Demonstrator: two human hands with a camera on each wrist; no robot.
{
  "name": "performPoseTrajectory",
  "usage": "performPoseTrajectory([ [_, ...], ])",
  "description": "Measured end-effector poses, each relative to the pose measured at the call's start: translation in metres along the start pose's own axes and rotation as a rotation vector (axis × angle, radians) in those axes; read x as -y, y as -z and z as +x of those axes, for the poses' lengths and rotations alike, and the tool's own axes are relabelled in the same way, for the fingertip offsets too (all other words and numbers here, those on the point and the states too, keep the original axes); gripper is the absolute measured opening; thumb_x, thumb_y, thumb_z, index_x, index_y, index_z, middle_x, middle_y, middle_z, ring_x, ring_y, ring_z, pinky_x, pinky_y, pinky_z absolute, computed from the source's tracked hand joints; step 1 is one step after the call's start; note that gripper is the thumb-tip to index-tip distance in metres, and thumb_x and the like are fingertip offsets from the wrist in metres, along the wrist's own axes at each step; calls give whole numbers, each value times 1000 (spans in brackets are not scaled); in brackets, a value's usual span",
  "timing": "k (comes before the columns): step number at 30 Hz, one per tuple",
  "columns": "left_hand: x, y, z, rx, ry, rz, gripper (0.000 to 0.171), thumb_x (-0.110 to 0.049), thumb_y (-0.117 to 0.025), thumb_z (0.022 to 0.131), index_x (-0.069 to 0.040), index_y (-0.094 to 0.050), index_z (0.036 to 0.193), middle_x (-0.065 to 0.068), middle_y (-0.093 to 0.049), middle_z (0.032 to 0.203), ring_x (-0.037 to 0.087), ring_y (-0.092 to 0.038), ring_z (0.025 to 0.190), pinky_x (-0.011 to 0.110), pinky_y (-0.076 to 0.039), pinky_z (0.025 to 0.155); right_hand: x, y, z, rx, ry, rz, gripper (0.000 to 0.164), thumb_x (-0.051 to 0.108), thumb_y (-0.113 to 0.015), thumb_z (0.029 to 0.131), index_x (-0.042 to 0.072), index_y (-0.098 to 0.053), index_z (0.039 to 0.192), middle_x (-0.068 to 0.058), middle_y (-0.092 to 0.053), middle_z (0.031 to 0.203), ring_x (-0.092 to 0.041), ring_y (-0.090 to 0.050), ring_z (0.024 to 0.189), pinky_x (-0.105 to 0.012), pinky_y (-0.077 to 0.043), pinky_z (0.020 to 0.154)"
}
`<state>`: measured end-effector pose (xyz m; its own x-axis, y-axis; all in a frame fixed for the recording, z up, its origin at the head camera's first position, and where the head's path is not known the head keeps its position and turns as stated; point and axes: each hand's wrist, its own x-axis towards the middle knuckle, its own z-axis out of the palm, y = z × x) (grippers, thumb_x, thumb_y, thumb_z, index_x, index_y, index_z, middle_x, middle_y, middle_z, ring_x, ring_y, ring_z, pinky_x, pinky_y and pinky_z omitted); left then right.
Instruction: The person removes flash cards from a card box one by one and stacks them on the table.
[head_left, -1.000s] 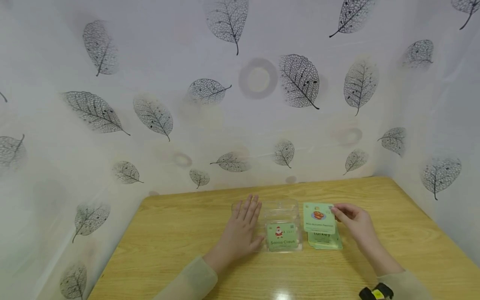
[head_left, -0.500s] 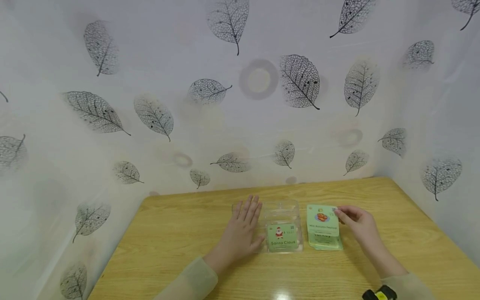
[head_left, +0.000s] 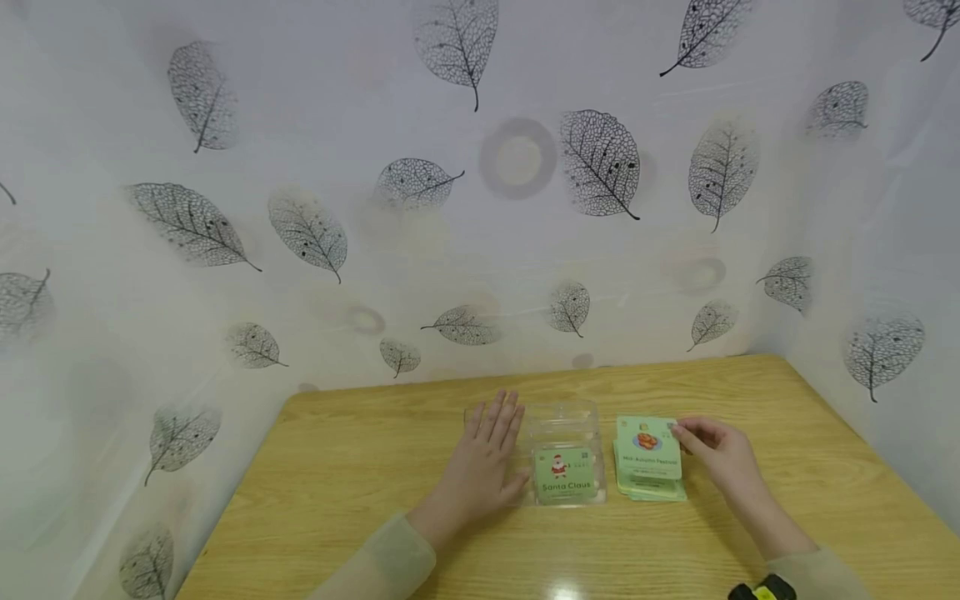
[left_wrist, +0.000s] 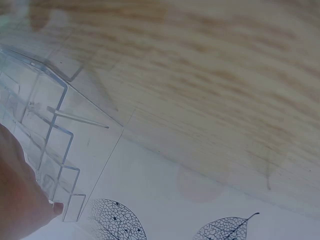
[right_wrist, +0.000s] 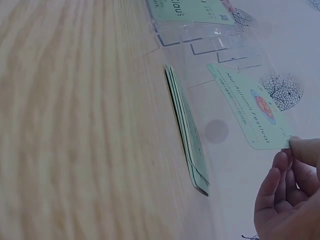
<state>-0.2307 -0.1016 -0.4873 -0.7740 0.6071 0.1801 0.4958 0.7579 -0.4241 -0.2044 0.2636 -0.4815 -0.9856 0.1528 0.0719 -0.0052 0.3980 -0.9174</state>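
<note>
A thin green card [head_left: 648, 447] hangs tilted from the right hand [head_left: 718, 450], just above a flat stack of cards [head_left: 657, 492].
Nearest are pale, soft-looking sleeves [head_left: 378, 558], with a black band [head_left: 763, 591] marked in yellow at the right one. The right hand pinches the round-cornered card, printed "Mid-Autumn Festival" with a picture of food on a plate, by its upper right corner; the squared stack lies on the tabletop [head_left: 337, 483] under it. The left hand [head_left: 483, 467] lies with fingers straight and thumb apart over the left side of a clear, glossy plastic holder [head_left: 562, 411] with stepped edges. A green "Santa Claus" card [head_left: 566, 487] sits in the holder's front. The tabletop shows streaky yellow wood grain; behind it hangs a whitish sheet [head_left: 517, 258] printed with lacy leaf skeletons.
</note>
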Motion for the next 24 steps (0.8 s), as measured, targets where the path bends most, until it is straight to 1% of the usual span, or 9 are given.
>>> performPoseTrajectory([
  [3, 0, 0, 0, -1, -1, 4, 94, -69, -34, 106, -4, -13, 170, 16, -12, 180, 33, -10, 168, 48, -19, 136, -1, 0, 0, 10, -6, -3, 39, 17, -67, 106, -17, -66, 125, 30, -66, 87, 10, -60, 81, -16, -59, 72],
  [9, 0, -2, 0, -5, -2, 5, 94, -69, -33, 106, -4, -13, 170, 17, -11, 180, 34, -9, 168, 49, -19, 136, -3, 0, -1, 25, -16, -16, 40, 20, -66, 107, -15, -66, 125, 26, -68, 90, 11, -60, 82, -16, -59, 73],
  [12, -1, -2, 0, -2, -2, 0, 94, -69, -32, 106, -4, -11, 170, 17, -10, 180, 34, -8, 168, 48, -18, 136, -5, 0, -1, 26, -21, -36, 40, 21, -66, 107, -14, -67, 125, 22, -68, 91, 11, -59, 82, -16, -58, 73],
  [19, 0, -1, 0, 15, 0, -11, 94, -68, -31, 106, -4, -9, 170, 17, 1, 180, 34, -7, 168, 49, -16, 136, -8, 1, 0, 28, -41, -85, 41, 23, -66, 107, -14, -68, 126, 11, -72, 96, 11, -57, 81, -14, -56, 71],
  [24, 0, -1, 0, 7, -3, -16, 93, -68, -32, 106, -3, -10, 170, 17, -2, 180, 35, -9, 168, 49, -17, 136, -10, 1, 2, 31, -43, -109, 39, 21, -67, 106, -14, -68, 125, 5, -74, 99, 11, -56, 81, -13, -54, 70],
])
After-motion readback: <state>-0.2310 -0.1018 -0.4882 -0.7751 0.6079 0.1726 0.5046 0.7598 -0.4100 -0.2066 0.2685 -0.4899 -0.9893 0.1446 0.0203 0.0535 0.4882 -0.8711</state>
